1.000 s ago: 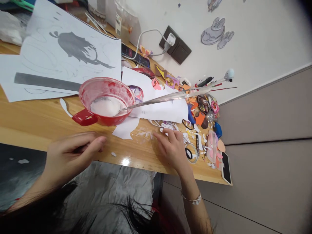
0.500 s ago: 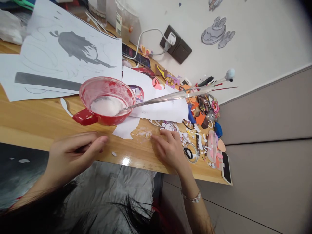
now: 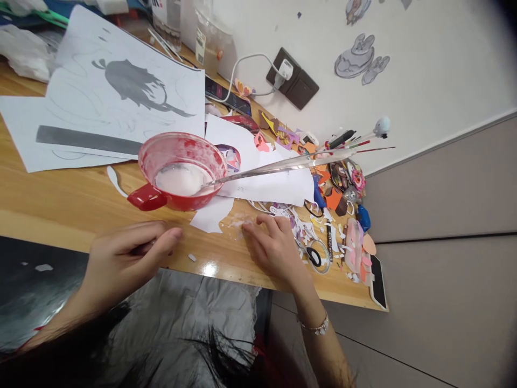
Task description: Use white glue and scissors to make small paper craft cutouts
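My left hand (image 3: 131, 258) is closed at the table's front edge, fingers curled and thumb laid along them; whatever may be inside is hidden. My right hand (image 3: 274, 245) has its fingers bent and somewhat apart, with the index fingertip on a whitish smear (image 3: 238, 222) on the wood. Between and beyond my hands stands a red mug (image 3: 194, 202) with white, milky liquid (image 3: 180, 179) in it. A long metal stirring tool (image 3: 266, 168) leans out of the mug to the right. A torn piece of white paper (image 3: 210, 215) lies beside the smear.
Sheets with a grey drawing (image 3: 133, 81) cover the left back. A white spoon (image 3: 116, 180) lies left of the mug. Paper scraps, a tape roll (image 3: 321, 256), a phone (image 3: 238, 101) and a tablet-like device (image 3: 378, 283) crowd the right and back, near a wall socket (image 3: 293, 78).
My right index fingertip has moved slightly left across the smear; a small white bit by it no longer shows clearly. My left hand stays closed. The whole view has shifted slightly.
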The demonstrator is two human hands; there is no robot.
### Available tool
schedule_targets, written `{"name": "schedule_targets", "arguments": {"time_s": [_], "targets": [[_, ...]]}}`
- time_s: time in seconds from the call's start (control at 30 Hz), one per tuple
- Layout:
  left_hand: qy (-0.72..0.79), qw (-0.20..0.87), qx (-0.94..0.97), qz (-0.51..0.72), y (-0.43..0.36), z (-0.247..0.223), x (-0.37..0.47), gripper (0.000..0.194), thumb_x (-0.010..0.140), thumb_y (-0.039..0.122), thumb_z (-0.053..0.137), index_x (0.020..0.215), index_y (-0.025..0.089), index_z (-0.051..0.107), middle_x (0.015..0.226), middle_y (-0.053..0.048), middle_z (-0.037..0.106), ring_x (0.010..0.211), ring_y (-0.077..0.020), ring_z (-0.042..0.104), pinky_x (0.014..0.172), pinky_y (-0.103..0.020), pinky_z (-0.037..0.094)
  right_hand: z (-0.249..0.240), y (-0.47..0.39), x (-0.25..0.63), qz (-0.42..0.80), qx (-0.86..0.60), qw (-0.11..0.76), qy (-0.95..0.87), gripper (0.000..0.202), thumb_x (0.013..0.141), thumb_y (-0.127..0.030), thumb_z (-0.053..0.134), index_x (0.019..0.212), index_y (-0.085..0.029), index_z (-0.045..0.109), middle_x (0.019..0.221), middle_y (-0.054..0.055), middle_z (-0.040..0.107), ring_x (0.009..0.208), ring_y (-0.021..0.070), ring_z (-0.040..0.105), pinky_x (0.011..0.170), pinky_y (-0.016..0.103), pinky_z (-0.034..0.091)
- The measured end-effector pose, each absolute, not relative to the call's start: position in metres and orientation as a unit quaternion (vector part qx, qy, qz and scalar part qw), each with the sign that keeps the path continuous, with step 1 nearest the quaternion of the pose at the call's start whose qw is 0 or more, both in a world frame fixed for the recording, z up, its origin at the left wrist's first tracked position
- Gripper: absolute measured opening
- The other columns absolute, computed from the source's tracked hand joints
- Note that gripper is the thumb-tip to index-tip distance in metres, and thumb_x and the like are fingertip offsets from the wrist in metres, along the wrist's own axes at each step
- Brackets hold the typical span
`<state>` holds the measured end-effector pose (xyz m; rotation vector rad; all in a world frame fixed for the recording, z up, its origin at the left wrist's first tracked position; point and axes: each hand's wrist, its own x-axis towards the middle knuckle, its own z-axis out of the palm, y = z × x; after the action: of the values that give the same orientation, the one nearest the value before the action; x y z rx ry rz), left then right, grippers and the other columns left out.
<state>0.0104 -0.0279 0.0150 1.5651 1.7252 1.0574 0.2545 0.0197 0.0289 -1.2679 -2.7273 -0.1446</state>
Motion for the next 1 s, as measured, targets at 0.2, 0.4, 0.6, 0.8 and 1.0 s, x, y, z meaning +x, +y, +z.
{"name": "schedule_targets", "arguments": {"time_s": [0.2,0.4,0.6,0.8,1.0], "targets": [[0.651,0.28,0.588,0.389,-0.028,0.017,0.01,0.039,0.082,0.038,0.042,0.049,0.017,0.047,0.048,0.004,0.041,0.048,-0.0061,0.037,0.05,-0.017,0.03,0.026,0.018,0.253,-0.046,-0.428,0.087,-0.899,0.026,0.088,-0.021,0.046,0.111,-0.023,0.058,0.105,0.006,0.056,0.088,0.0188,0.044,0.082,0.035,0.037],[0.647,0.272,0.594,0.393,-0.028,0.015,0.01,0.038,0.083,0.036,0.043,0.05,0.016,0.046,0.049,0.004,0.039,0.048,-0.0054,0.036,0.051,-0.017,0.03,0.026,0.016,0.258,-0.047,-0.43,0.086,-0.898,0.024,0.087,-0.021,0.048,0.108,-0.024,0.06,0.106,0.006,0.056,0.09,0.0196,0.043,0.082,0.036,0.038],[0.633,0.281,0.595,0.408,-0.028,0.013,0.011,0.039,0.083,0.034,0.043,0.049,0.016,0.044,0.049,0.004,0.038,0.048,-0.0053,0.035,0.05,-0.018,0.029,0.027,0.017,0.25,-0.049,-0.424,0.085,-0.9,0.024,0.088,-0.022,0.047,0.109,-0.022,0.059,0.105,0.006,0.057,0.089,0.0191,0.043,0.083,0.035,0.037],[0.628,0.281,0.589,0.424,-0.027,0.01,0.01,0.037,0.082,0.032,0.046,0.049,0.016,0.045,0.049,0.004,0.042,0.049,-0.0055,0.039,0.05,-0.018,0.03,0.027,0.016,0.239,-0.07,-0.436,0.088,-0.893,0.022,0.089,-0.024,0.046,0.105,-0.021,0.06,0.102,0.006,0.059,0.086,0.0189,0.043,0.081,0.034,0.036],[0.578,0.243,0.631,0.457,-0.022,-0.001,0.006,0.039,0.084,0.03,0.047,0.048,0.016,0.041,0.046,0.004,0.034,0.043,-0.0044,0.034,0.043,-0.017,0.027,0.028,0.015,0.238,-0.094,-0.428,0.082,-0.895,0.02,0.089,-0.024,0.045,0.102,-0.02,0.06,0.101,0.006,0.058,0.084,0.0184,0.041,0.079,0.033,0.034]]}}
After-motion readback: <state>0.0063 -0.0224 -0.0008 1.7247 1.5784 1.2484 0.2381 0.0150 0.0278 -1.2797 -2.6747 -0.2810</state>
